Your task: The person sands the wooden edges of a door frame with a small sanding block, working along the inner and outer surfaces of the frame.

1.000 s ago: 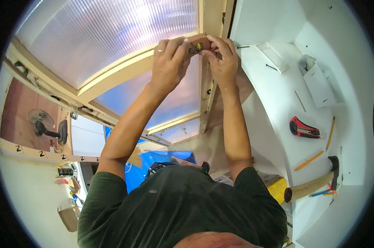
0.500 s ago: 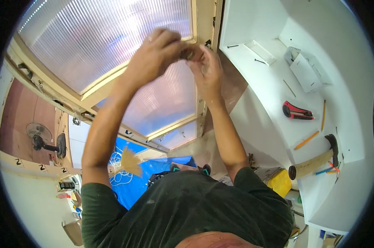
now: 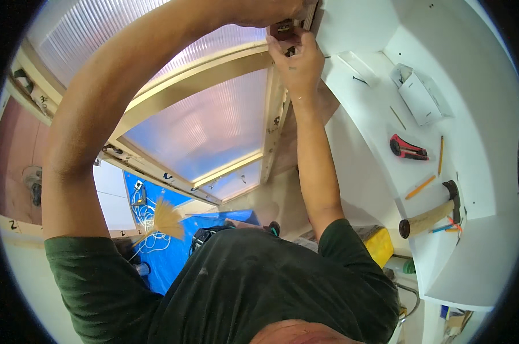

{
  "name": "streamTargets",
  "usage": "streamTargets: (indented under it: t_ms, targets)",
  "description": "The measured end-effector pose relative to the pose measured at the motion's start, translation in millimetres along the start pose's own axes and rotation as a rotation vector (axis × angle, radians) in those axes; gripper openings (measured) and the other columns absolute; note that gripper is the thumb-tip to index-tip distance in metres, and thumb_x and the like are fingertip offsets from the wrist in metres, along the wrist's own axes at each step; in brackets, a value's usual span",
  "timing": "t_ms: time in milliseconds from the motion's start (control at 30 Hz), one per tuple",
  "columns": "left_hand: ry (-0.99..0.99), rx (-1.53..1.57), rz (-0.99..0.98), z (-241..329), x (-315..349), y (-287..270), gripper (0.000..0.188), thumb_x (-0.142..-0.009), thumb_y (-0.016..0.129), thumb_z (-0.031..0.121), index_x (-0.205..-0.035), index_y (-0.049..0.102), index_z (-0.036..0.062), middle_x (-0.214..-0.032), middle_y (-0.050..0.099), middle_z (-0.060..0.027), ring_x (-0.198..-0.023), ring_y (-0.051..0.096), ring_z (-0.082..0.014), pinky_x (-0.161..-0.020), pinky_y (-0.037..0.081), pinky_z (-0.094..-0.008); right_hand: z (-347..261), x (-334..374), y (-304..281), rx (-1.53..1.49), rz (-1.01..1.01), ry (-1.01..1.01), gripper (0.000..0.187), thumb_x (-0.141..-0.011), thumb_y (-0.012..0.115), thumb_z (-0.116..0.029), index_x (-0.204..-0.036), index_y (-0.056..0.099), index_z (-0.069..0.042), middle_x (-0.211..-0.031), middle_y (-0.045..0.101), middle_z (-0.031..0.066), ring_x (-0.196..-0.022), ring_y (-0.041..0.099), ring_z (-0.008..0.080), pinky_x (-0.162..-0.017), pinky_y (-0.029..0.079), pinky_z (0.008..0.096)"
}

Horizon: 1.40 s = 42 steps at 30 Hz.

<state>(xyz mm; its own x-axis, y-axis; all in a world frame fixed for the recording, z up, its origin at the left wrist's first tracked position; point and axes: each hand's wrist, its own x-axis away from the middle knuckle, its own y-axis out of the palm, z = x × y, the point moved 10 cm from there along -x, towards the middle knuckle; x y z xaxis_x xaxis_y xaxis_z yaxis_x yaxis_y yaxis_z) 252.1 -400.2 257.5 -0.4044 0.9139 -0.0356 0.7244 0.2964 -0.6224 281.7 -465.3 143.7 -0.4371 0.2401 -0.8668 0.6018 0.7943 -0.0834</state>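
Note:
My left hand [image 3: 265, 10] is up at the top edge of the picture, partly cut off, its fingers curled by the upright edge of a pale wooden frame [image 3: 199, 85]. What those fingers grip is hidden. Just below it, my right hand [image 3: 301, 66] pinches a small dark reddish-brown block [image 3: 282, 28] with a yellowish marking between thumb and fingers. The block sits close to the frame's edge, between both hands; its exact kind does not show. Ribbed translucent panels [image 3: 208, 123] fill the frame.
Right of me, a white shelf unit [image 3: 380, 120] carries a red utility knife [image 3: 407, 148], pencils [image 3: 420, 187], a hammer [image 3: 428, 221], a white box [image 3: 423, 97] and screws. A straw brush [image 3: 168, 219] and white cord lie over blue sheeting [image 3: 185, 252] below.
Both hands have moved up and slightly right to the frame's upper edge, the left arm reaching farther across. The small block, blurred between the hands before, now shows in my right hand.

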Motion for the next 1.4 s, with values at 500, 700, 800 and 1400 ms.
streamTargets:
  t_ms: [500, 700, 800, 1400]
  targets:
    - [0.09, 0.094, -0.001, 60, -19, 48, 0.018, -0.093, 0.072, 0.029, -0.103, 0.084, 0.0203, -0.137, 0.067, -0.0003, -0.133, 0.06, -0.0238, -0.104, 0.051, -0.0376, 36, 62, 0, 0.018, -0.059, 0.112, 0.035, -0.079, 0.091, -0.018, -0.103, 0.074, 0.002, -0.091, 0.076, 0.0162, -0.086, 0.074, 0.0357, -0.078, 0.058, 0.0427]
    - [0.141, 0.016, 0.08, 149, 21, 76, 0.021, -0.09, 0.066, 0.028, -0.103, 0.083, 0.0265, -0.12, 0.069, 0.0061, -0.126, 0.056, -0.0182, -0.1, 0.045, -0.0336, 45, 146, 9, -0.01, -0.461, 0.305, 0.044, -0.079, 0.088, -0.016, -0.117, 0.073, 0.0, -0.105, 0.075, 0.0195, -0.099, 0.073, 0.0383, -0.084, 0.058, 0.0459]
    - [-0.059, 0.411, -0.002, 152, 64, 77, 0.032, -0.092, 0.067, 0.024, -0.122, 0.075, 0.0191, -0.123, 0.066, -0.001, -0.124, 0.058, -0.0231, -0.097, 0.046, -0.0406, 18, 172, -10, -0.104, -0.371, 0.086, 0.05, -0.081, 0.087, -0.017, -0.126, 0.07, -0.001, -0.117, 0.073, 0.0206, -0.107, 0.071, 0.0387, -0.091, 0.057, 0.046]
    - [-0.898, 0.451, 0.759, 85, 160, 78, 0.057, -0.076, 0.092, 0.011, -0.127, 0.067, 0.0059, -0.121, 0.065, -0.0129, -0.108, 0.062, -0.0354, -0.094, 0.049, -0.0485, 23, 46, 20, -0.397, -0.064, 0.07, 0.02, -0.096, 0.079, -0.008, -0.115, 0.075, 0.0, -0.104, 0.07, 0.0081, -0.089, 0.069, 0.0168, -0.08, 0.056, 0.0291]
